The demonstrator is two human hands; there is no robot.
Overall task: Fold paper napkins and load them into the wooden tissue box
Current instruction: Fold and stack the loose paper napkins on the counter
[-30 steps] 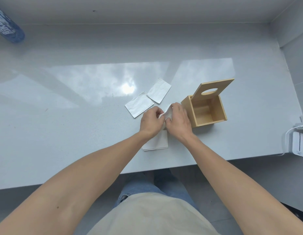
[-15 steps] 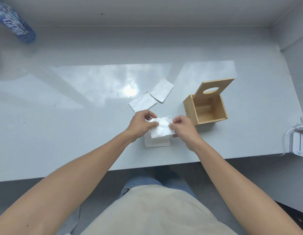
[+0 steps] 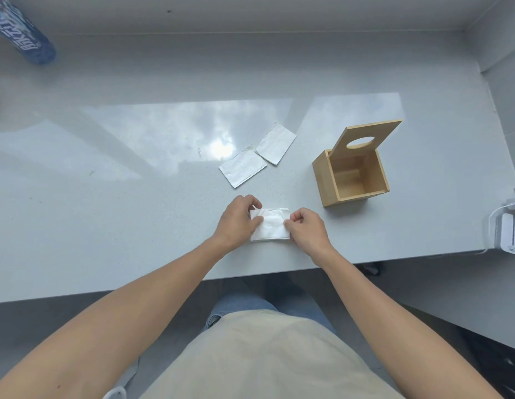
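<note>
White napkin lies near the front edge of the grey counter, pinched at both ends: left hand grips its left edge, right hand its right edge. Wooden tissue box stands just right and beyond, lid propped open, interior seemingly empty. Two folded napkins lie flat beyond the hands, corners touching. Blue bottle at far left; white device at right edge.

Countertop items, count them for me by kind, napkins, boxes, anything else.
Napkins: 3, one held, two lying flat
Wooden tissue box: 1
Blue bottle: 1
White device: 1
Total: 6
</note>
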